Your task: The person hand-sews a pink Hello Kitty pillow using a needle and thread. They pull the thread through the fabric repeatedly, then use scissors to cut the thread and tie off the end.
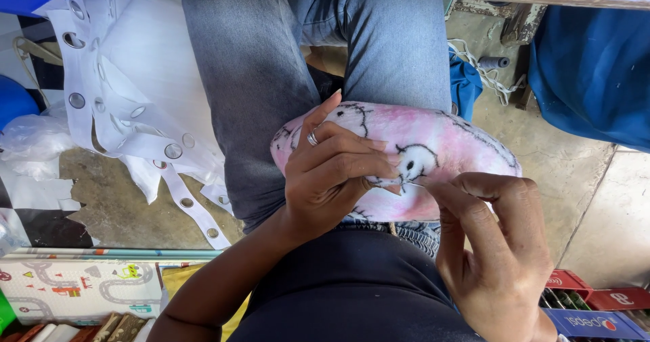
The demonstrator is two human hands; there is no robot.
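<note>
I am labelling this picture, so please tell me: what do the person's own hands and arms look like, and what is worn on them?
Both forearms are bare, no sleeves or gloves show. The left hand wears a silver ring on one finger. The right hand shows no ring or watch.

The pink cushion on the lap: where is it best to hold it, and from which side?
Probably at its rounded left end, from above: the pink cushion lies lengthwise across the thighs, and the left hand already presses there.
</note>
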